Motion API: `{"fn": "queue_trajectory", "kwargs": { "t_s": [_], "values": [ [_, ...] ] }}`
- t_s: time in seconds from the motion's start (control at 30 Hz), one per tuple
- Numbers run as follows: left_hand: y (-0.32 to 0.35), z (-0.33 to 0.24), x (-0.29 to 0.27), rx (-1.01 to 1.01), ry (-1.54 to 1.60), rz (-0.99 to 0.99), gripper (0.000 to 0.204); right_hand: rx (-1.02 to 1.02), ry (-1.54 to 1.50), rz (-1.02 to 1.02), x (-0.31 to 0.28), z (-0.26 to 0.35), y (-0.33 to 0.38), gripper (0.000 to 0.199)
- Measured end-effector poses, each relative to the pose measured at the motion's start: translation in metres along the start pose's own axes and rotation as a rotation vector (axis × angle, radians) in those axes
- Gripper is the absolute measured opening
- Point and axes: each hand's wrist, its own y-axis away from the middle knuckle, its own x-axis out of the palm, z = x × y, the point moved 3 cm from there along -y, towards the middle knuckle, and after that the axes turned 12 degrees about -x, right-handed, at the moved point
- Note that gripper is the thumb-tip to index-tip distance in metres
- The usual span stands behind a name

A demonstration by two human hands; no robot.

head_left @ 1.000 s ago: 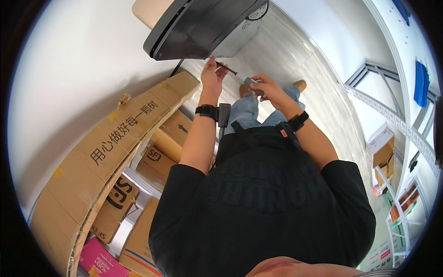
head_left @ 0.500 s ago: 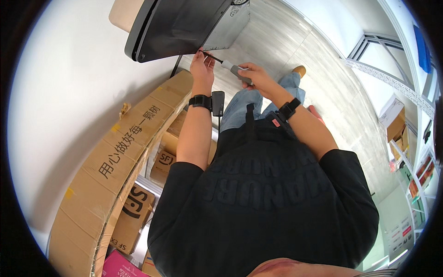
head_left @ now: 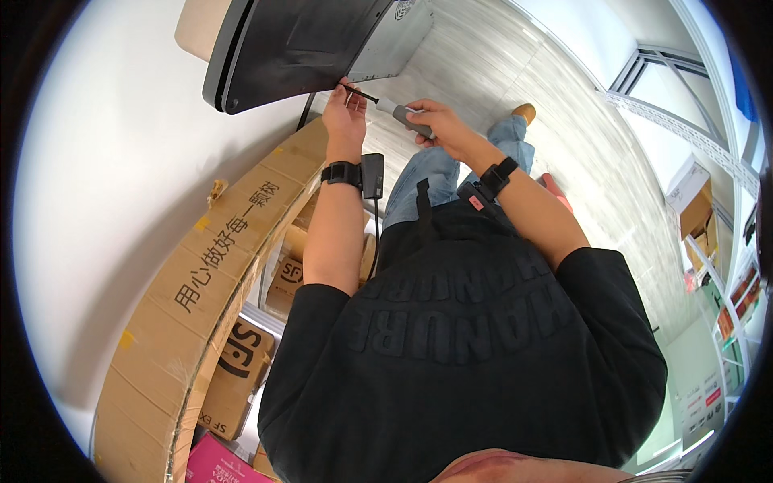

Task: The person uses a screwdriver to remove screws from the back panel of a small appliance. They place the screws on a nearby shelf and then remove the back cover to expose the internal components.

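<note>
I list: left hand [head_left: 345, 117] pinching a black rod [head_left: 362, 94] by the black panel [head_left: 294, 48], far left; right hand [head_left: 444, 131] gripping a grey tool [head_left: 414, 121] just right, nose near the rod's end; apparent step, mating them, calling next for steady alignment.

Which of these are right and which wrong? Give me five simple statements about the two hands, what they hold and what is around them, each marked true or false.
1. The right hand holds a grey tool. True.
2. Only one hand has something in its grasp. False: the left hand holds a thin black rod.
3. Both wrists wear black bands. True.
4. Nothing made of cardboard shows. False: a long cardboard piece lies to the person's left.
5. The person wears blue jeans. True.
</note>
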Motion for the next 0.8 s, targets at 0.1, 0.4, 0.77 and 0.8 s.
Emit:
{"fn": "queue_trajectory", "kwargs": {
  "t_s": [0.1,0.4,0.77,0.8],
  "values": [
    [-0.001,-0.001,-0.001,0.000,0.008,0.021,0.015,0.028,-0.034,0.002,-0.001,-0.002,-0.002,0.039],
    [0.003,-0.001,-0.001,-0.025,-0.019,-0.017,0.011,0.020,-0.029,0.008,-0.004,-0.010,-0.007,0.037],
    [-0.002,0.000,-0.008,-0.036,-0.031,0.016,0.013,0.016,-0.050,0.025,-0.004,-0.013,-0.003,0.032],
    [-0.002,0.000,-0.008,-0.041,-0.042,0.019,0.012,0.022,-0.051,0.033,-0.005,-0.013,-0.004,0.033]
  ]
}}
